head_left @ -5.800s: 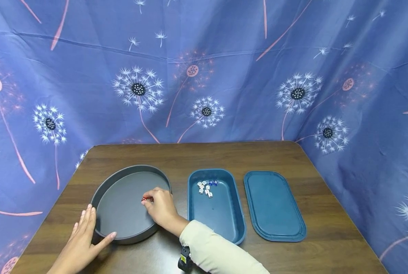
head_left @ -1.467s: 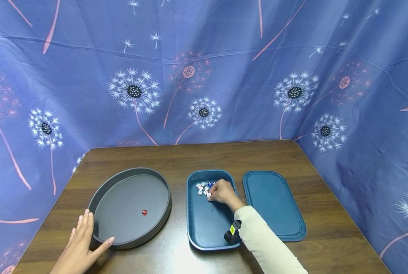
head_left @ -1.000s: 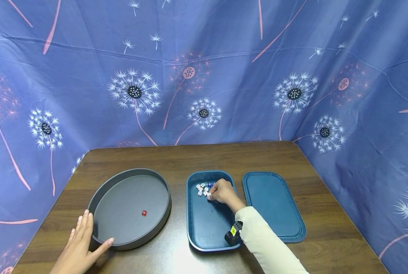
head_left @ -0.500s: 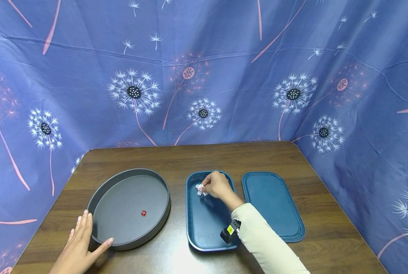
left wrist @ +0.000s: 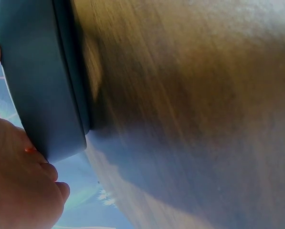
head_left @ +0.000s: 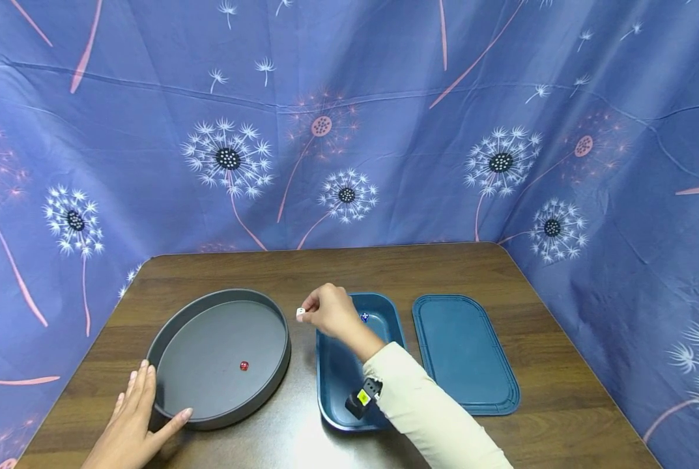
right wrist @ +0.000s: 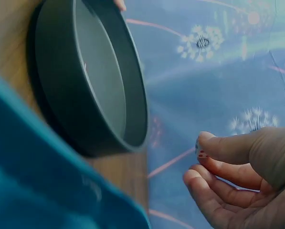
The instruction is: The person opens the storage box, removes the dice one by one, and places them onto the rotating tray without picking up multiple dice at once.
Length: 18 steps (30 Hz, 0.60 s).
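A white die [head_left: 300, 312] sits pinched at the tips of the right hand's [head_left: 333, 312] fingers [right wrist: 217, 148] — thumb against forefinger, the others curled beneath — raised above the bench [head_left: 337, 267] just left of centre frame, over the gap between the round grey pan [head_left: 167, 322] and the blue tray [head_left: 328, 384]. The die juts out on the pan side of the fingertips, clear of both rims. Behind the knuckles one blue die [head_left: 364, 317] shows in the tray's far end. A red die [head_left: 243, 366] lies on the pan floor, near its middle. At lower left the left hand [head_left: 131, 426] rests against the pan's outer wall, fingers straight and close together, thumb spread along the near rim. To the right of the tray, a flat blue lid [head_left: 466, 355] lies on the bench — just beside it.
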{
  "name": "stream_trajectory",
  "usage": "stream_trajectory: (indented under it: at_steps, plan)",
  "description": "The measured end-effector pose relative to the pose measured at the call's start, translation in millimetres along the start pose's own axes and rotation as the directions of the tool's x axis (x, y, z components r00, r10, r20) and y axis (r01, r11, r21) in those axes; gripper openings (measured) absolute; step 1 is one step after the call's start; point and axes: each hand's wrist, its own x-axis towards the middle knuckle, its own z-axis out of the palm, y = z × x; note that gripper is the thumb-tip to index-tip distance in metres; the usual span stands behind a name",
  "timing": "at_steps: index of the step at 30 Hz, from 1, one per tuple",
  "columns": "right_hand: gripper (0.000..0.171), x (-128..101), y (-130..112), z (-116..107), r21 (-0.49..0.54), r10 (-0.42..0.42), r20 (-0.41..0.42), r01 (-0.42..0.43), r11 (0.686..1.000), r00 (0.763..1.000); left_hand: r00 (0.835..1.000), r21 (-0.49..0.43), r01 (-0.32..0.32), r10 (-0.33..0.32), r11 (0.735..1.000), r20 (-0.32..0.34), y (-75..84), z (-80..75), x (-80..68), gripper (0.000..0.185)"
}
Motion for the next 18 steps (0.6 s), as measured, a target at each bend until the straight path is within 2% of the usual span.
stream_trajectory:
  at_steps: [7, 18]
  plan:
    - [0.009, 2, -19, 26, -0.008, -0.067, -0.061, 0.067, 0.998, 0.996, 1.000, 0.002, 0.015, -0.015, 1.000, 0.027, -0.7, -1.5, 2.2, 0.108]
    - [0.010, 1, -36, 72, -0.011, -0.114, -0.154, 0.114, 0.993, 0.981, 1.000, 0.000, 0.014, -0.014, 1.000, 0.015, -1.3, 0.3, 0.5, 0.107]
